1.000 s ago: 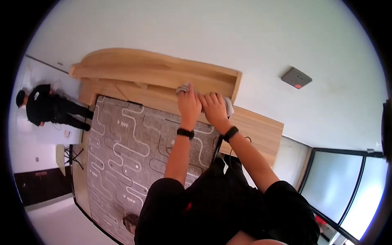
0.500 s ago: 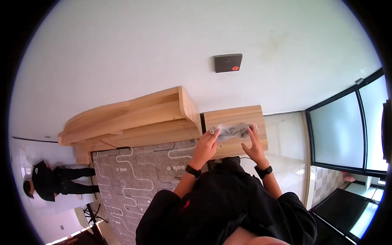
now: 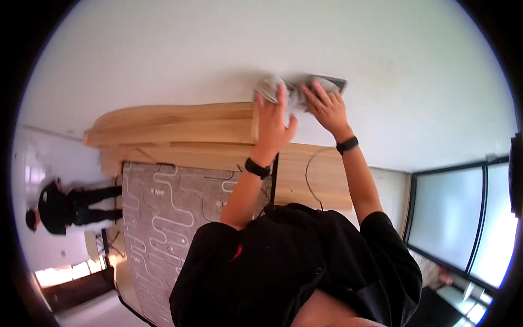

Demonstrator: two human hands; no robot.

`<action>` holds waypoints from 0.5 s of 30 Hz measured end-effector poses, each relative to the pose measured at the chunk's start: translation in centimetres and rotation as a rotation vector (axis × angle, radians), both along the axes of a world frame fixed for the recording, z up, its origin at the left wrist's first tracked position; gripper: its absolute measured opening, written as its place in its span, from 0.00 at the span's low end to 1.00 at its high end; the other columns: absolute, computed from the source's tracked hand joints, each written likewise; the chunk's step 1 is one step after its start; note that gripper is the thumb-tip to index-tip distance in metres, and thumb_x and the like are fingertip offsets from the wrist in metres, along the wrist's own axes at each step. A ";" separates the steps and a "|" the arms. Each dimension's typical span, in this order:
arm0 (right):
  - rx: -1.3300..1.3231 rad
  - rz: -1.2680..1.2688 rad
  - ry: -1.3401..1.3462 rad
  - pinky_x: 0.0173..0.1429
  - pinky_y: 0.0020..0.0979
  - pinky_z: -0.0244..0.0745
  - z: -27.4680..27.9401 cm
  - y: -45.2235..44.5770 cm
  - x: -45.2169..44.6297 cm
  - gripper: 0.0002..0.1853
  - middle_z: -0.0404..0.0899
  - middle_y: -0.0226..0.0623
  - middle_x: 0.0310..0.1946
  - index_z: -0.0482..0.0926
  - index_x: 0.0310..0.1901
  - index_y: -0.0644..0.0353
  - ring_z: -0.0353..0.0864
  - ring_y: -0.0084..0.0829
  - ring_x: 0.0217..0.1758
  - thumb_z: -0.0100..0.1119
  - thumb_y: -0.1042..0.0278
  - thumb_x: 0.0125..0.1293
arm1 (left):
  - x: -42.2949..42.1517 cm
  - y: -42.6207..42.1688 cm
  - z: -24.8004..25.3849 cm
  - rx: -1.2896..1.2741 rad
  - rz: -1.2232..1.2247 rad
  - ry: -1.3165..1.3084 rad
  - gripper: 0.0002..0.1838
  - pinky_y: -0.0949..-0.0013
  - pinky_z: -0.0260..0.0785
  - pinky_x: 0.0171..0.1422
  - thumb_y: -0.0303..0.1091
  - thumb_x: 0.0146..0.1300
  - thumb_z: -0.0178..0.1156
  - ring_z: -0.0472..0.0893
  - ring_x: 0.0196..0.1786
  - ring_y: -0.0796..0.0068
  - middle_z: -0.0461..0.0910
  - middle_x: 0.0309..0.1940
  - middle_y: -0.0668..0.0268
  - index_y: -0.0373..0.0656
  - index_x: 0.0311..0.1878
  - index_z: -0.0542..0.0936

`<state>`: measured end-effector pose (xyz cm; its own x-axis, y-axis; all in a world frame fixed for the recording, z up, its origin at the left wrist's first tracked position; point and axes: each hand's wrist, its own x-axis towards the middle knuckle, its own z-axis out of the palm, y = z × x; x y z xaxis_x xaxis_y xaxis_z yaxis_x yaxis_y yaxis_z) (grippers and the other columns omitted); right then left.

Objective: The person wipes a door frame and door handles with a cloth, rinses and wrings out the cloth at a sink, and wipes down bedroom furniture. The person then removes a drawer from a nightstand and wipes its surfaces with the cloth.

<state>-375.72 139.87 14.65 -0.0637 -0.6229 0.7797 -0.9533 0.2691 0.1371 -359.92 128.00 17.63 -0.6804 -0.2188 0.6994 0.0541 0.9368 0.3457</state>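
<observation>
A grey cloth [image 3: 272,90] is stretched between my two hands against the white wall. My left hand [image 3: 274,122] has its fingers on the cloth's left part, thumb apart, beside the right end of the wooden headboard shelf [image 3: 190,124]. Higher and to the right, my right hand [image 3: 328,110] presses the cloth's other part onto the dark wall socket [image 3: 336,83], which is partly covered. Both wrists carry black bands.
A patterned grey mattress [image 3: 163,218] lies below the headboard. Beside it stands a wooden bedside cabinet [image 3: 310,174] with a thin cable over it. Another person [image 3: 60,207] in black stands at the far left. Frosted glass panels [image 3: 449,212] are on the right.
My hands moved from the headboard shelf to above the bedside cabinet, then up to the wall at the socket, with the cloth along. The view shifted too.
</observation>
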 end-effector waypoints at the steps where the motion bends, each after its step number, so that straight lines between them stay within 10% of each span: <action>1: -0.046 -0.015 -0.027 0.49 0.34 0.68 -1.6 -1.1 0.2 0.30 0.69 0.27 0.62 0.70 0.63 0.44 0.70 0.29 0.35 0.60 0.67 0.55 | 0.5 -0.4 -0.5 -0.017 0.057 -0.008 0.43 0.37 0.34 0.72 0.31 0.56 0.57 0.64 0.64 0.41 0.65 0.60 0.41 0.30 0.71 0.47; 6: 0.201 0.038 -0.320 0.59 0.40 0.67 -8.6 -2.7 1.3 0.28 0.68 0.39 0.63 0.71 0.61 0.50 0.74 0.39 0.56 0.55 0.77 0.56 | 4.6 -0.3 -6.0 0.106 0.163 -0.173 0.46 0.31 0.31 0.70 0.32 0.53 0.61 0.75 0.48 0.49 0.76 0.35 0.54 0.29 0.70 0.47; 15: -0.097 0.180 -0.285 0.63 0.46 0.63 -7.3 -3.7 5.1 0.30 0.63 0.55 0.64 0.65 0.63 0.66 0.67 0.51 0.64 0.61 0.72 0.59 | 9.1 -2.4 -6.8 0.033 0.439 0.092 0.48 0.30 0.32 0.70 0.31 0.54 0.60 0.61 0.63 0.34 0.63 0.57 0.41 0.27 0.70 0.40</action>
